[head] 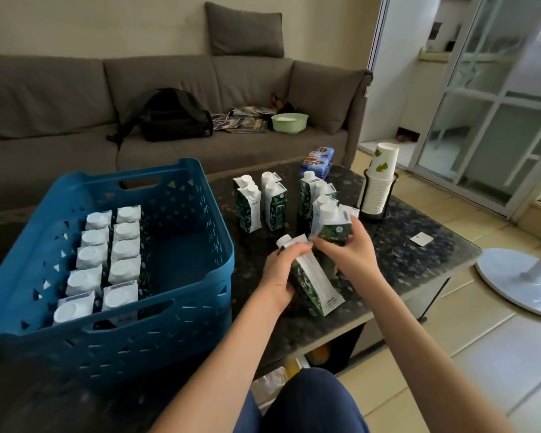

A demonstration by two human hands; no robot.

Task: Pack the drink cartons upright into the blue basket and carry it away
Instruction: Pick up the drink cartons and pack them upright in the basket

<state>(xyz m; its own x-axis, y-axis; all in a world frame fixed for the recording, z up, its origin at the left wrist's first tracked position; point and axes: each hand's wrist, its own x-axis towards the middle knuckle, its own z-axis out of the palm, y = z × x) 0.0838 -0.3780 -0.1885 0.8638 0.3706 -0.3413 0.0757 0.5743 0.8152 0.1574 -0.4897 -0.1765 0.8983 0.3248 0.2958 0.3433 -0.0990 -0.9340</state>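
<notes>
A: From the head camera, where do the cartons stand?

B: Ten of them sit upright in the blue basket (200, 260), in two rows of five along its left wall, white caps up. The packed cartons (107, 260) fill only that side; the basket's right half shows bare blue floor. The basket rests on the left end of the dark speckled table (419, 260).

A: And the hands?

B: The left hand (281, 273) is wrapped round a tilted carton (313, 282), fingers curled over its upper part near the cap, the carton leaning with its base toward the table's near edge. The right hand (347, 248) grips a second carton (331, 226), fingers round its side. The two held cartons are just beside each other near the middle of the table, and the fingertips of both hands nearly meet.

A: What is left on the table?

B: A cluster of loose cartons (275, 204) stands upright toward the far edge, behind the hands. I cannot count them surely, since some hide others.

A: Anything else?

B: A stack of paper cups (378, 189) in a wire holder near the right far corner, a blue packet (317, 160) at the far edge, and a small white card (421, 238) near the right edge. Beyond is a grey sofa (60, 98) carrying a black backpack (172, 117) and a green bowl (289, 121).
</notes>
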